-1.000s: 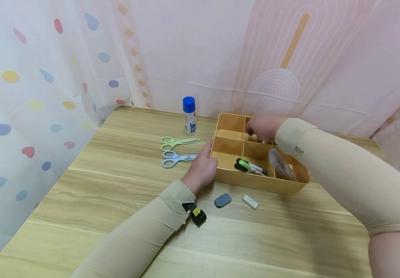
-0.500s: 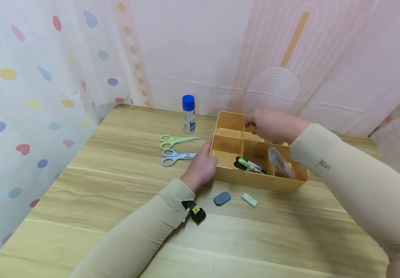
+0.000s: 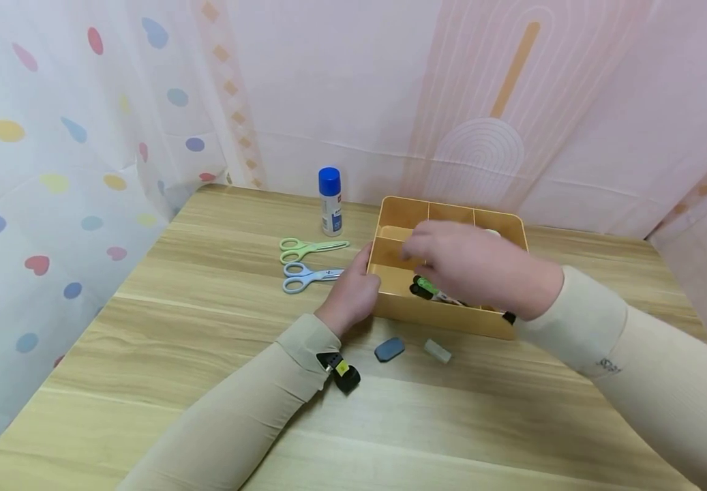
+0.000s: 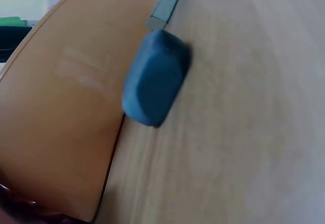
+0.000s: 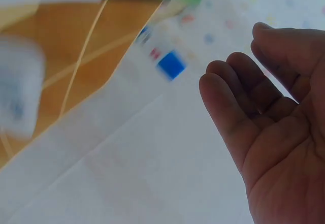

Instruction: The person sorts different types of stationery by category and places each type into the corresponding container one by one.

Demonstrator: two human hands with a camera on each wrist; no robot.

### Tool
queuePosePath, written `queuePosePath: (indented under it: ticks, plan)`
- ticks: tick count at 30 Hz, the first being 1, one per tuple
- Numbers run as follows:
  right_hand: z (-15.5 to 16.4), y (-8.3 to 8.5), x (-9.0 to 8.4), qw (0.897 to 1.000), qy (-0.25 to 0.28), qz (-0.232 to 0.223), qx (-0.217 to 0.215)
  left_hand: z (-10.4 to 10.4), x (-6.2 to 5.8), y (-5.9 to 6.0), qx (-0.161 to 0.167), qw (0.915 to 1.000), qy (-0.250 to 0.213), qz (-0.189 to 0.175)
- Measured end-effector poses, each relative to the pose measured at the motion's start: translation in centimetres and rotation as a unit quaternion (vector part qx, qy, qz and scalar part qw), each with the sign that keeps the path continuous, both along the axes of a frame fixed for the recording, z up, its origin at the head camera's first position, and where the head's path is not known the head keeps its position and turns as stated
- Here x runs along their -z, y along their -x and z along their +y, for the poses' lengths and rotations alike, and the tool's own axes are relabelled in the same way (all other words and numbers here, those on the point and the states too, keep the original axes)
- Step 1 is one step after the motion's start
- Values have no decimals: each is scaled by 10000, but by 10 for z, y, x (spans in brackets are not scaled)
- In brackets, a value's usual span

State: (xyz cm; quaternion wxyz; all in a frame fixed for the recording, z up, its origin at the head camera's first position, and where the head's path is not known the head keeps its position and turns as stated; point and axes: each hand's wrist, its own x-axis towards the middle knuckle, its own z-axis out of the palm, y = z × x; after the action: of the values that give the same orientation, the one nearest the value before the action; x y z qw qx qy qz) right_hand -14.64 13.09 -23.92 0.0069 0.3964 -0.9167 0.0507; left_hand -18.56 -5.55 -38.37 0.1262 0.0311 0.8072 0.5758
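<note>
My left hand (image 3: 348, 296) grips the near left corner of an orange divided storage box (image 3: 445, 322). Over the box's front compartments hovers my right hand (image 3: 472, 262), its fingers loosely bent; nothing sits between thumb and fingers in the right wrist view (image 5: 284, 117). Beneath it, green-capped and black markers (image 3: 425, 288) lean in a front compartment, partly covered. In front of the box lie a blue-grey bevelled block (image 3: 389, 350) and a small pale bar (image 3: 438, 350), both also close by in the left wrist view. The right-hand compartments are mostly hidden by my right hand.
Green-handled scissors (image 3: 294, 251) and blue-handled scissors (image 3: 298, 278) lie left of the box. A glue stick with a blue cap (image 3: 330, 201) stands upright behind them. Patterned cloth (image 3: 365, 102) hangs along the table's back and left edges.
My right hand has lifted out of the box's back middle compartment and come toward me, over the front compartments. The left hand keeps its grip on the box. The view has shifted slightly.
</note>
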Motion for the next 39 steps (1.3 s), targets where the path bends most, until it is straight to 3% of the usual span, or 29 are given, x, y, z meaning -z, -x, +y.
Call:
queuePosePath:
  ticks: [7,13,19,26,39]
  plan:
    - [-25,-33,28,9932,-426,205,-1067,-4,3,4,-43,9996,-248,-104]
    - [-41,-43,60,9825,-1140,116,-1469,-7,3,8,17,9990,-360,-271]
    - [-48,-45,85,9774,-1469,243,-1503,-8,0,11,17,9977,-397,-548]
    - [-52,-44,104,9785,-1559,257,-1323,-13,-1,12,36,9961,-531,-704]
    - [-54,-39,112,9778,-1746,68,-1155,-16,-8,14,51,9967,-479,-648]
